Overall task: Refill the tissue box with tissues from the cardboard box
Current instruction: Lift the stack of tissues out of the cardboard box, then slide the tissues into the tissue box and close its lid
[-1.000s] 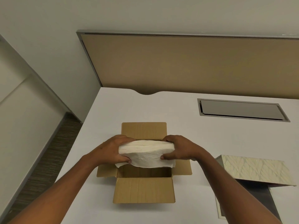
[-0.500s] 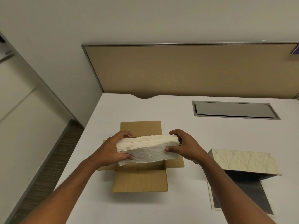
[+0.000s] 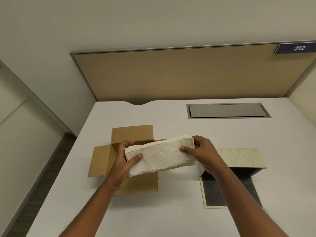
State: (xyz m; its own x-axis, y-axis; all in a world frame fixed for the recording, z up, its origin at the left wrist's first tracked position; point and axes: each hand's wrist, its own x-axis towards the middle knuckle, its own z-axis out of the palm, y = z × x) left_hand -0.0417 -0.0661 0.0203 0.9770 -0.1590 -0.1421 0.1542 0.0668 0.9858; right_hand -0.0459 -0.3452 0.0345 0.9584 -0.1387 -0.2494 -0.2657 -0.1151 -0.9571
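Two hands hold one stack of tissues in the air above the table, one at each end. The left hand grips the left end, thumb on the near face and fingers curled behind. The right hand pinches the right end the same way. The stack sags a little in the middle and tilts, its right end higher than its left.

Below the stack's left half sits the cardboard box, flaps spread open. The stack is clear of its opening, so the taking-out part looks done for this batch. Whether more tissues lie inside the cardboard box cannot be told, since the stack and left hand cover most of the opening.

To the right stands the tissue box, patterned cream, with its near side open and its dark flap lying flat on the table toward the person. The interior looks dark and seems empty, though the right arm hides part of it. The stack's right end hangs near the tissue box's left edge but is not inside it.

By my reading, roughly half is done: tissues are out and in hand. Left to do is carrying them the rest of the way right, sliding them through the open side, and closing the flap.
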